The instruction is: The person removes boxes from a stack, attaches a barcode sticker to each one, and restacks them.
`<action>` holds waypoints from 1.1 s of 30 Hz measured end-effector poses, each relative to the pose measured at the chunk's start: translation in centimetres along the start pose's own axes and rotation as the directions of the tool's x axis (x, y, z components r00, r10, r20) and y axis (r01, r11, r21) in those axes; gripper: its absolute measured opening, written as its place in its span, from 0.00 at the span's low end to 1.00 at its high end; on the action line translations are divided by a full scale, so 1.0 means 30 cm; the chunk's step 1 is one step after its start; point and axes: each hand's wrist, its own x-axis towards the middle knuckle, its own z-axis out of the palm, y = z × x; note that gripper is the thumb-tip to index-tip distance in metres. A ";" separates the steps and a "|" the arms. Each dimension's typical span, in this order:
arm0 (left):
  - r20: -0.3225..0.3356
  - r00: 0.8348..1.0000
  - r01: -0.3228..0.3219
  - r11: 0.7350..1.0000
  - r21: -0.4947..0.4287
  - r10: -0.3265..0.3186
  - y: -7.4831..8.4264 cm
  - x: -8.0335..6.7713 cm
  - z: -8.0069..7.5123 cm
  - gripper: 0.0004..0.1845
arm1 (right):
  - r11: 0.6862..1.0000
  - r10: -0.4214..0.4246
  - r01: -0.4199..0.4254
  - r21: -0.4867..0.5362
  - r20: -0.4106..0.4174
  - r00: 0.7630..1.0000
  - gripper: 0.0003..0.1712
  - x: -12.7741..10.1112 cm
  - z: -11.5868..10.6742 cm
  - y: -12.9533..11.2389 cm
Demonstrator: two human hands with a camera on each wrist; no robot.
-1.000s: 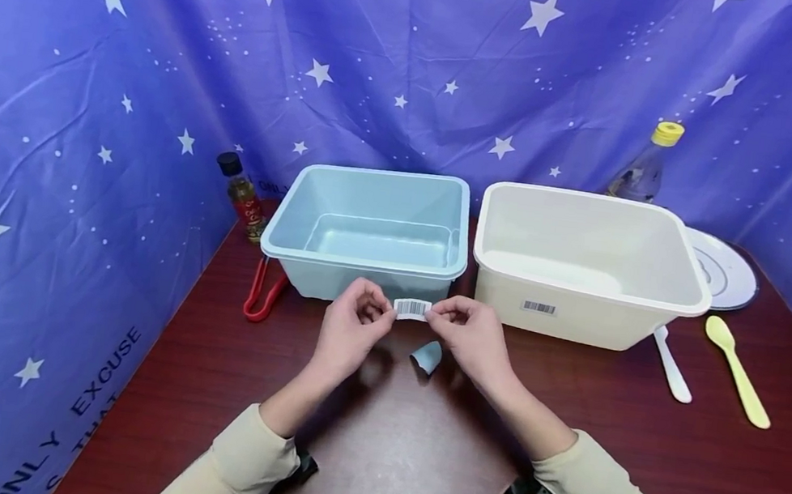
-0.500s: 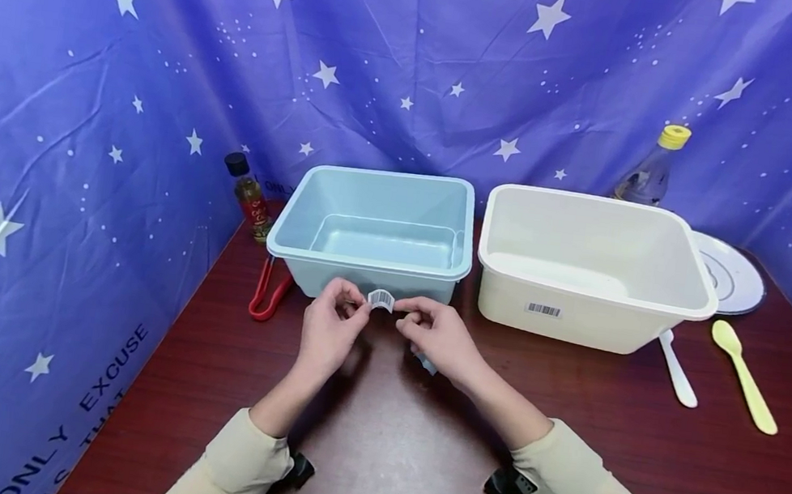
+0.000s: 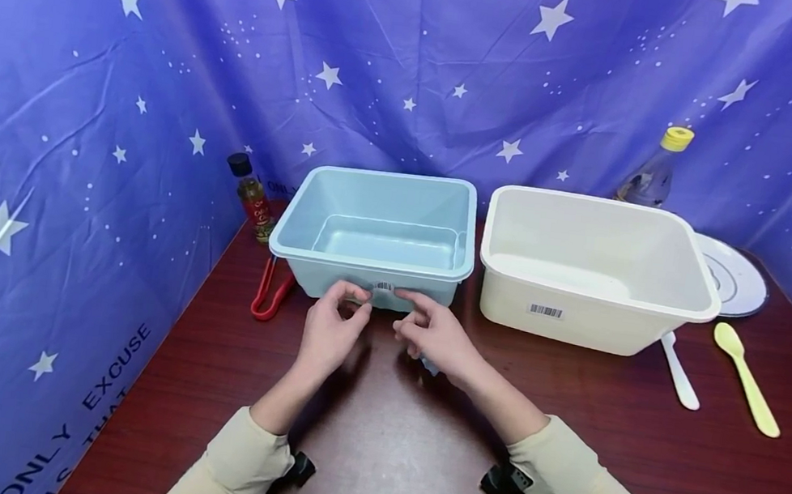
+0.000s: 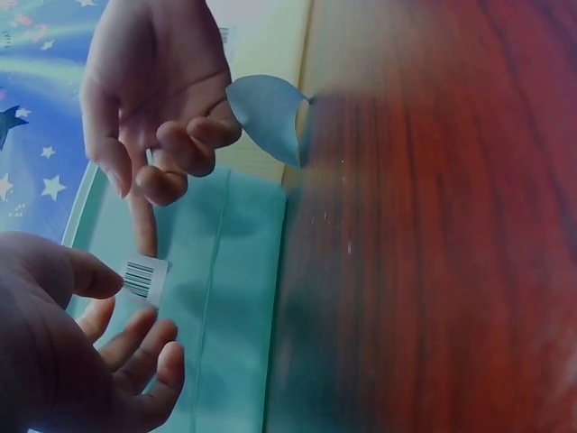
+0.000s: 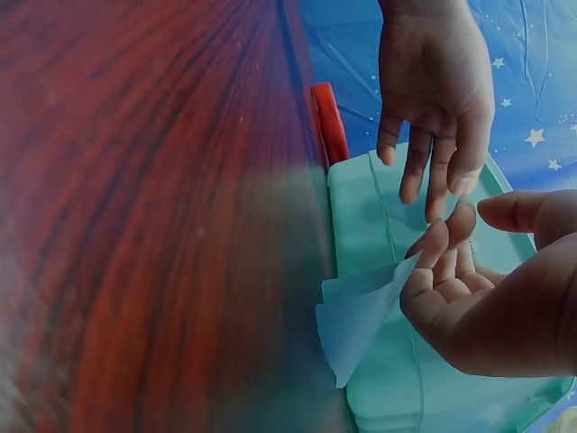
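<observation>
A small white barcode label (image 3: 383, 286) lies flat on the front wall of the light blue bin (image 3: 305, 273). My left hand (image 3: 331, 333) touches its left end with the forefinger, the thumb held apart below. My right hand (image 3: 440, 338) presses the right end with an outstretched forefinger; its other fingers are bent. In the left wrist view the label's barcode shows between both hands. A curled, pale bluish paper scrap (image 5: 361, 316) is beside the right hand's little finger, mostly hidden by that hand in the head view. Whether the finger touches it I cannot tell.
A cream bin (image 3: 592, 330) with its own barcode stands to the right. Beside it are a yellow spoon (image 3: 747, 381), a white handle (image 3: 681, 373), a plate (image 3: 740, 278) and a yellow-capped bottle (image 3: 649, 178). A red looped handle (image 3: 265, 297) and a black-capped bottle (image 3: 254, 202) are on the left.
Both hands have moved slightly left and up to the blue bin. The label, earlier stretched and then arched between the fingers, now lies against the bin's front. Both hands have loosened their pinch.
</observation>
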 end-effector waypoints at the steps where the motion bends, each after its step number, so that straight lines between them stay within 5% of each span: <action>1: 0.005 1.000 0.006 1.000 0.005 -0.006 0.001 -0.001 0.002 0.05 | 1.000 0.014 -0.014 0.015 0.009 1.000 0.32 -0.003 -0.004 0.002; 8: 0.069 0.994 0.075 0.994 0.073 -0.080 0.004 -0.007 0.010 0.06 | 0.992 0.124 -0.124 0.030 0.004 0.992 0.34 -0.019 -0.021 0.003; 13: 0.186 0.977 0.081 0.988 0.128 -0.104 -0.003 -0.008 0.017 0.04 | 0.992 0.106 -0.105 0.066 -0.011 0.994 0.26 -0.036 -0.042 0.002; 18: 0.288 0.956 0.039 0.995 0.096 -0.065 -0.002 -0.011 0.029 0.04 | 0.999 0.032 -0.031 0.030 -0.037 0.999 0.18 -0.067 -0.079 0.002; 25: 0.348 0.937 -0.061 0.997 0.044 0.042 0.036 -0.018 0.056 0.04 | 0.993 -0.070 0.055 -0.103 -0.146 0.987 0.12 -0.137 -0.161 -0.005; 33: 0.413 0.898 -0.148 0.988 -0.041 0.152 0.112 -0.018 0.102 0.07 | 0.941 -0.200 0.120 -0.317 -0.234 0.952 0.14 -0.219 -0.264 -0.084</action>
